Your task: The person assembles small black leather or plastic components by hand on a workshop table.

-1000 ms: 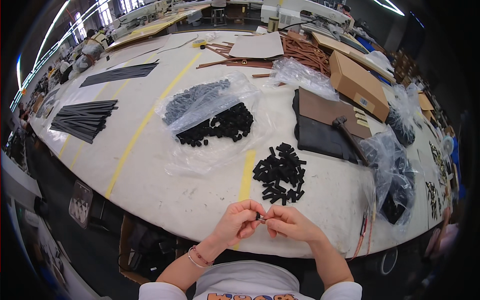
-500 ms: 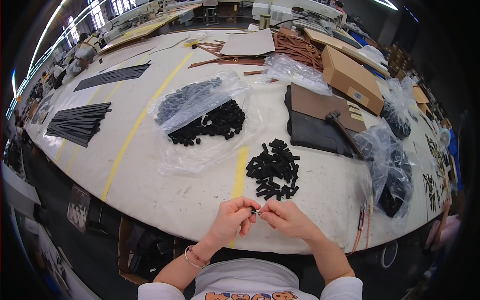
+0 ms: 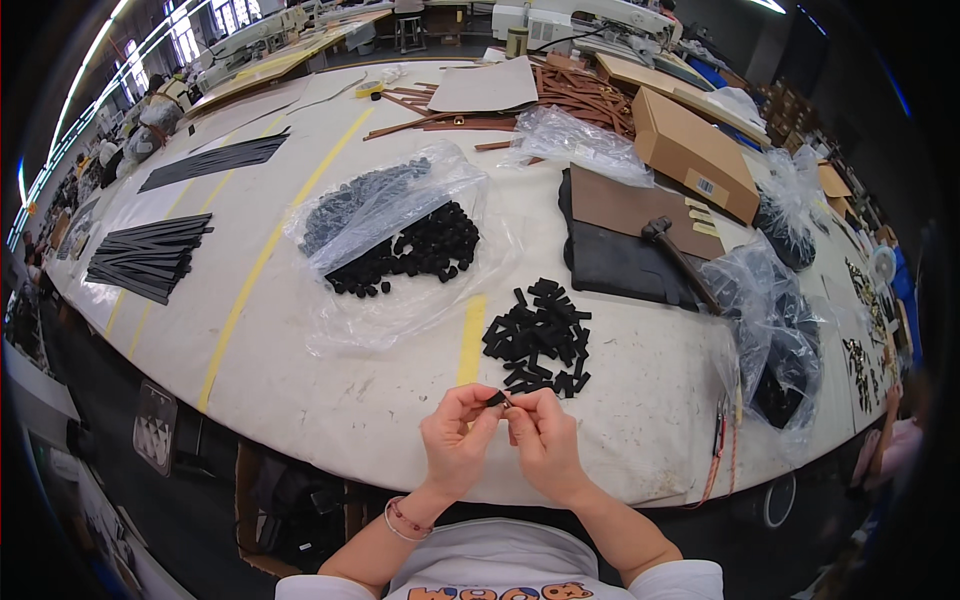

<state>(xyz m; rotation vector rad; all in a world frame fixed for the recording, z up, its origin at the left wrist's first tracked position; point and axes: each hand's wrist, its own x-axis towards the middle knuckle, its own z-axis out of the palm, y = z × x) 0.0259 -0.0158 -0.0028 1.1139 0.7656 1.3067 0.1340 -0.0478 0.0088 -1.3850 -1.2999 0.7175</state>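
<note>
My left hand (image 3: 458,440) pinches a small black piece (image 3: 495,398) between thumb and fingertips, above the near part of the table. Against it, my right hand (image 3: 543,442) is closed, its fingertips meeting those of the left. A tiny shiny bit shows between the fingertips, too small to name. Just beyond the hands lies a loose pile of short black strips (image 3: 540,335). Farther left, an open clear plastic bag (image 3: 350,325) holds many small black rolled pieces (image 3: 440,245), some spilling out at its mouth.
Long dark strips (image 3: 150,255) lie in bundles at the left. A hammer (image 3: 685,265) rests across a black slab and brown sheet (image 3: 630,210) at the right. Beyond are a cardboard box (image 3: 695,155) and brown straps (image 3: 590,100). Snips (image 3: 720,430) lie near the right edge.
Both hands have turned more upright and drawn closer together, the right one moving left. The black piece now shows above the left fingertips. The view has shifted slightly.
</note>
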